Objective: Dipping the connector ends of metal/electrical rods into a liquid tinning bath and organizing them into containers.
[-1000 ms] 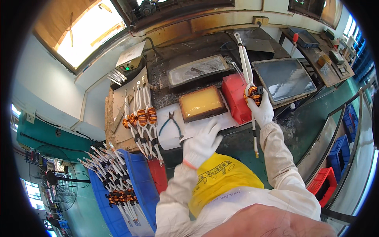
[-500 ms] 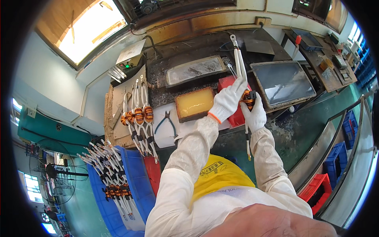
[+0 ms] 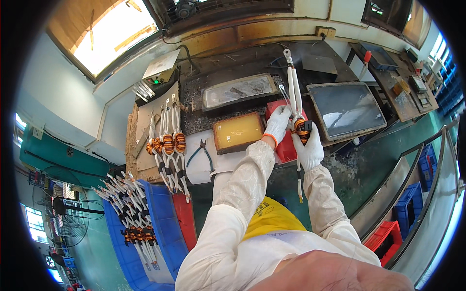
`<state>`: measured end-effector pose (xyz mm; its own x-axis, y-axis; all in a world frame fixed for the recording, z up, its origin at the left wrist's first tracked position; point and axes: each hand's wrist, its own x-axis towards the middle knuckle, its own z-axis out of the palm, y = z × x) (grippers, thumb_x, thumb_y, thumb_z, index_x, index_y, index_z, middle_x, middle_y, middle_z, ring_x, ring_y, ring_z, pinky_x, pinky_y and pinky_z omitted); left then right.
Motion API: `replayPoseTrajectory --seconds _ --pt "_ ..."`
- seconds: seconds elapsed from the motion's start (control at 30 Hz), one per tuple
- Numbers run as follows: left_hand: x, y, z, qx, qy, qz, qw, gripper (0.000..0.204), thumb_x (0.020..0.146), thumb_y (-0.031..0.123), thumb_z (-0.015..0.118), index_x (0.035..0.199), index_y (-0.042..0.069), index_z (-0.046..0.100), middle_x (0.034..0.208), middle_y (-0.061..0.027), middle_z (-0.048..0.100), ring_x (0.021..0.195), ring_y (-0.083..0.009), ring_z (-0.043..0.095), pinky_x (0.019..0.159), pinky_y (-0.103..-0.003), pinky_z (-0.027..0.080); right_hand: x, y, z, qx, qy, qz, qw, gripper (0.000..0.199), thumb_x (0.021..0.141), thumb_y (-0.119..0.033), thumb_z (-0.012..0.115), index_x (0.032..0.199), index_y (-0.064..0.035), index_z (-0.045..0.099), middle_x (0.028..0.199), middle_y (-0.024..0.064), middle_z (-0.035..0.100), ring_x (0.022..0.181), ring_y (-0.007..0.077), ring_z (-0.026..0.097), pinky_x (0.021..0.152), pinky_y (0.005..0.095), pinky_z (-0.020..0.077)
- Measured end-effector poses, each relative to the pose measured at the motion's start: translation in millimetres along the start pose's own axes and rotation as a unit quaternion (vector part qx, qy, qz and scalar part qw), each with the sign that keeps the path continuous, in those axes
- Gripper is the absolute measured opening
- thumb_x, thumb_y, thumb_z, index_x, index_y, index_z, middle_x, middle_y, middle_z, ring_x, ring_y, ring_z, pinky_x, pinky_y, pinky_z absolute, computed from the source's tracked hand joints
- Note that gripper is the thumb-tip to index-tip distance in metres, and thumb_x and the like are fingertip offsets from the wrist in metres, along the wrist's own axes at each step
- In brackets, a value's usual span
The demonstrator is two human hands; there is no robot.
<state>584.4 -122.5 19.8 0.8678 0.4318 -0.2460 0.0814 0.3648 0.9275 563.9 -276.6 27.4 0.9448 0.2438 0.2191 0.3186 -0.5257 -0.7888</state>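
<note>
Beside the coil (image 3: 302, 129), left hand (image 3: 278, 122) reaching lower than before

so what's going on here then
A person in white gloves has an orange-and-black coil with white leads in the right hand. The left hand is right beside the leads, though whether it grips them is unclear. They're over a red container, beside a tray of yellow material. Pliers lie left of the tray, with several similar coils further left and more in a blue bin.
</note>
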Motion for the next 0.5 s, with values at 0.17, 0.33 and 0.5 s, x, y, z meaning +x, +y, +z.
replayPoseTrajectory --seconds 0.17,0.33,0.5 --pt "6.8 -9.1 0.8 -0.020 0.005 0.042 0.999 0.022 0.102 0.026 0.054 0.107 0.006 0.061 0.083 -0.0012 0.064 0.064 -0.0100 0.056 0.058 -0.025 0.047 1.1 -0.9 -2.2 -0.012 -0.002 -0.027 1.000 0.065 0.082 -0.026 0.077 0.137 -0.0058 0.049 0.117 0.0173 0.066 0.106 0.0331 0.067 0.091 0.0402 0.0520" --pt "4.6 -11.3 3.8 -0.075 0.000 0.040 0.996 0.017 0.102 0.022 0.054 0.106 0.007 0.058 0.084 0.0002 0.062 0.064 -0.0076 0.054 0.056 -0.022 0.045 1.4 -4.8 -3.2 0.007 -0.002 0.005 1.000 0.065 0.082 -0.026 0.077 0.137 -0.0066 0.049 0.117 0.0175 0.066 0.106 0.0325 0.067 0.091 0.0401 0.0519" --pt "2.1 -18.3 4.1 -0.142 0.025 0.037 0.989 0.014 0.102 0.019 0.055 0.106 0.007 0.058 0.082 0.0001 0.062 0.060 -0.0063 0.052 0.053 -0.021 0.044 2.3 -1.2 -1.1 0.020 -0.002 -0.011 1.000 0.066 0.082 -0.027 0.077 0.138 -0.0067 0.049 0.120 0.0170 0.065 0.106 0.0324 0.067 0.091 0.0397 0.0517"
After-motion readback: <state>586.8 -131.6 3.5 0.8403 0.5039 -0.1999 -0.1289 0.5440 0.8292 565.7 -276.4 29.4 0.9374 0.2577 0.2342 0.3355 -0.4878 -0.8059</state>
